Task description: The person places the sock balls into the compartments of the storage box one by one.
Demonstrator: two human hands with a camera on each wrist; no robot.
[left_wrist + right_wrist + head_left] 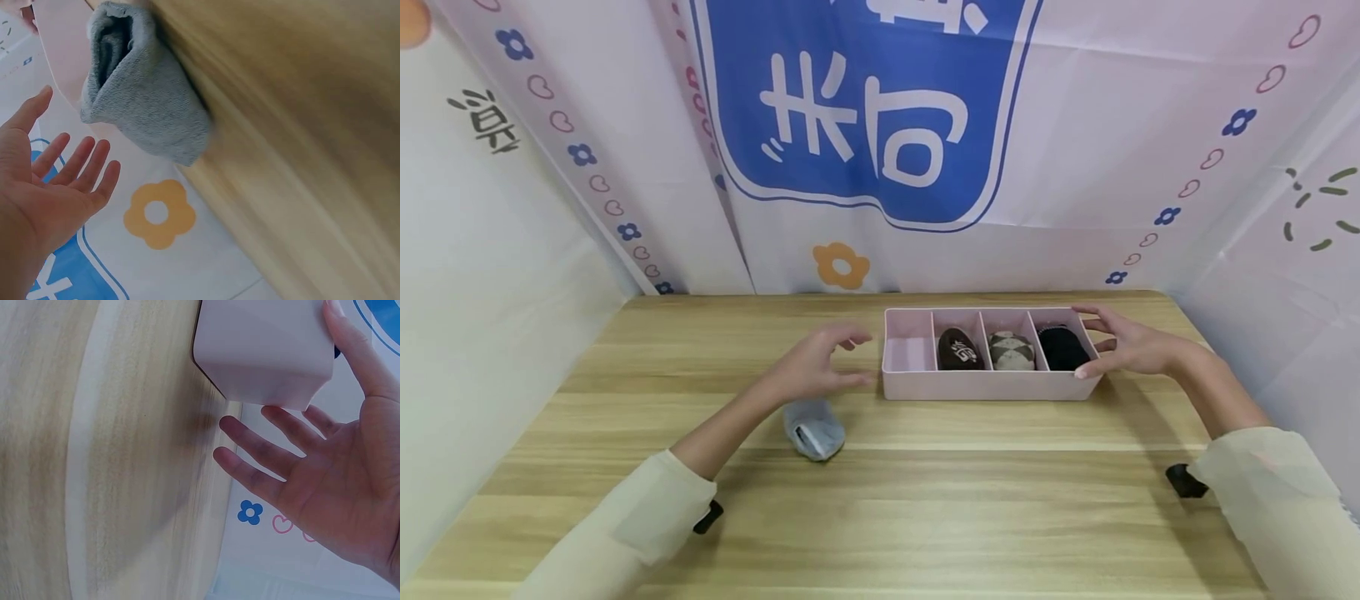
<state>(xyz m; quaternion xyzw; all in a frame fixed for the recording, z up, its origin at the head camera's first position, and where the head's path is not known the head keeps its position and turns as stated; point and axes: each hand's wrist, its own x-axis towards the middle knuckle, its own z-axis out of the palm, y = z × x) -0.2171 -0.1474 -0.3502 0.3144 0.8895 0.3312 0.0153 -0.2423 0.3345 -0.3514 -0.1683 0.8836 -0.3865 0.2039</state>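
A pink divided storage box [985, 386] stands on the table. Its leftmost compartment is bare; the others hold a dark brown rolled sock [957, 350], an argyle rolled sock [1012, 352] and a black rolled sock [1062, 348]. My right hand [1131, 343] holds the box's right end, thumb at the front corner and index finger at the back. In the right wrist view, the other fingers of that hand [331, 462] are spread by the end wall. My left hand [812, 362] hovers left of the box, fingers apart, holding nothing. Just below it lies a grey folded sock [150, 87].
The wooden table [925, 517] reaches back to a printed cloth backdrop [1075, 167] with a blue sign. Pale cloth walls [490, 275] rise at both sides. A small black piece [1186, 482] shows by the right sleeve.
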